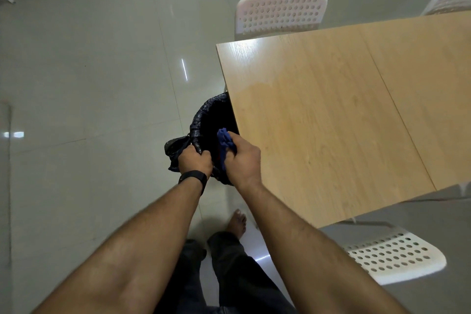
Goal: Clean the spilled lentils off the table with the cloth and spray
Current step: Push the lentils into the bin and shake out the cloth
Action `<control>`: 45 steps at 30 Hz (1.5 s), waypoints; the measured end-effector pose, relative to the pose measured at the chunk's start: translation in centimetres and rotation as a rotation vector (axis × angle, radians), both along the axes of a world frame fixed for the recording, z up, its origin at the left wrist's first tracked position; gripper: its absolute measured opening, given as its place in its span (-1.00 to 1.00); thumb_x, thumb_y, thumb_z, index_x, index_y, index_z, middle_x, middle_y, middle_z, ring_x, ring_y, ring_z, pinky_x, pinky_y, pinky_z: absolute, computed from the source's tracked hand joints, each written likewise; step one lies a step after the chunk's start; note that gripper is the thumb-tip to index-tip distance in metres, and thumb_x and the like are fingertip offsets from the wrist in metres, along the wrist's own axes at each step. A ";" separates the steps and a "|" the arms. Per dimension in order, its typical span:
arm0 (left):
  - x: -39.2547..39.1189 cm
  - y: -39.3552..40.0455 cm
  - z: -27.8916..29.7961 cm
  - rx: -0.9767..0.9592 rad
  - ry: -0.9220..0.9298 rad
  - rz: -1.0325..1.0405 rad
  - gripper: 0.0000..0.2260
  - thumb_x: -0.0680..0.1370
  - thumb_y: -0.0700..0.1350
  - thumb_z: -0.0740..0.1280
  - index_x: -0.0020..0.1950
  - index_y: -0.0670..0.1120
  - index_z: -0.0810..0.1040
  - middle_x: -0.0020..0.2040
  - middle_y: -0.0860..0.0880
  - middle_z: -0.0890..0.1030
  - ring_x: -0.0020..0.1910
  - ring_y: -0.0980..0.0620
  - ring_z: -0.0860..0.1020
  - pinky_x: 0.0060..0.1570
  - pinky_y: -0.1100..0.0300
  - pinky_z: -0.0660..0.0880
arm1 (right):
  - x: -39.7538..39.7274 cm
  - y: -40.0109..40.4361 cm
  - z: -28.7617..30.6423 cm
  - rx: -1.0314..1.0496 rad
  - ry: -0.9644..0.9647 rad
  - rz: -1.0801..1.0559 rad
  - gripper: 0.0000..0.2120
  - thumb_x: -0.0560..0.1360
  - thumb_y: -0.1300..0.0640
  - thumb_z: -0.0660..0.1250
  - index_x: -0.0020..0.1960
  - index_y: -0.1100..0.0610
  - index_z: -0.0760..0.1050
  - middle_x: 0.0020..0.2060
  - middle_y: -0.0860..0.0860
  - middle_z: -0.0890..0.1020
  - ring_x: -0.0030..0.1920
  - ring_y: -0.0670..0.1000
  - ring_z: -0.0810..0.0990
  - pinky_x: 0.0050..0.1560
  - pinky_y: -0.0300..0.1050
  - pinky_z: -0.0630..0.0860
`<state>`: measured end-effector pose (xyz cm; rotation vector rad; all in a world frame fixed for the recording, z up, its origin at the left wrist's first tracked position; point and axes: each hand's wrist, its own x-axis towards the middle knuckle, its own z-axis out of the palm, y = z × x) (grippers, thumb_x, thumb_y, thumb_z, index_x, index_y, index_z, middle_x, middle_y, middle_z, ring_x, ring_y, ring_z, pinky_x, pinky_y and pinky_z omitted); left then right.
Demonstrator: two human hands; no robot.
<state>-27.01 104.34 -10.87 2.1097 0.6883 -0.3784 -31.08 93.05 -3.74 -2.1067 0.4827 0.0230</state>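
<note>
The right hand [242, 158] grips one crumpled blue cloth [224, 144] just off the near-left edge of the smooth, light wooden tabletop [331, 115], over the open mouth of one bin lined with a wrinkled, shiny black plastic bag [201, 122]. The left hand [195, 160], with a black band on its wrist, is curled round the bunched rim of this bag. Two white plastic chairs with round holes stand at the table, one [280, 11] at the far edge and one [392, 255] at the near edge.

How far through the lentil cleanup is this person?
Late stage. The light wooden table shows no lentils, only a damp sheen. In hand: left hand grips the black bin bag; right hand holds the blue cloth over it. Left: emptying the cloth.
</note>
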 end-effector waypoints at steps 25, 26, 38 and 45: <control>1.2 10.1 -9.2 0.063 0.089 -0.074 -0.92 0.59 -0.18 0.39 -0.04 -0.18 0.54 -0.11 -0.09 0.55 -0.11 -0.09 0.49 -0.06 0.14 0.41 | 1.7 5.6 -12.3 0.729 0.187 -0.571 -0.73 0.55 0.46 0.30 0.07 0.15 0.62 -0.08 0.14 0.69 -0.03 0.11 0.64 0.04 0.01 0.58; 1.3 10.6 -10.7 0.066 0.099 -0.078 -0.91 0.59 -0.18 0.40 -0.06 -0.16 0.52 -0.11 -0.08 0.55 -0.11 -0.10 0.50 -0.06 0.14 0.41 | 2.1 5.7 -13.8 0.784 0.227 -0.630 -0.72 0.56 0.47 0.29 0.11 0.18 0.62 -0.02 0.18 0.69 0.01 0.15 0.64 0.11 0.07 0.59; 3.9 11.1 -32.9 0.008 0.228 0.017 -0.84 0.65 -0.16 0.36 0.16 -0.23 0.58 0.10 -0.20 0.65 0.12 -0.21 0.60 -0.01 0.15 0.38 | 6.9 5.2 -35.1 0.915 0.424 -0.793 -0.73 0.65 0.34 0.24 0.27 0.07 0.50 -0.04 0.00 0.64 -0.06 0.03 0.62 0.08 0.11 0.58; 5.5 11.2 -42.6 -0.020 0.219 0.024 -0.81 0.63 -0.14 0.39 0.17 -0.23 0.58 0.11 -0.21 0.66 0.15 -0.22 0.61 0.11 0.08 0.49 | 8.6 5.2 -45.2 0.844 0.458 -0.770 -0.73 0.63 0.31 0.29 0.24 0.03 0.54 0.17 0.14 0.66 0.06 0.14 0.65 0.03 0.07 0.59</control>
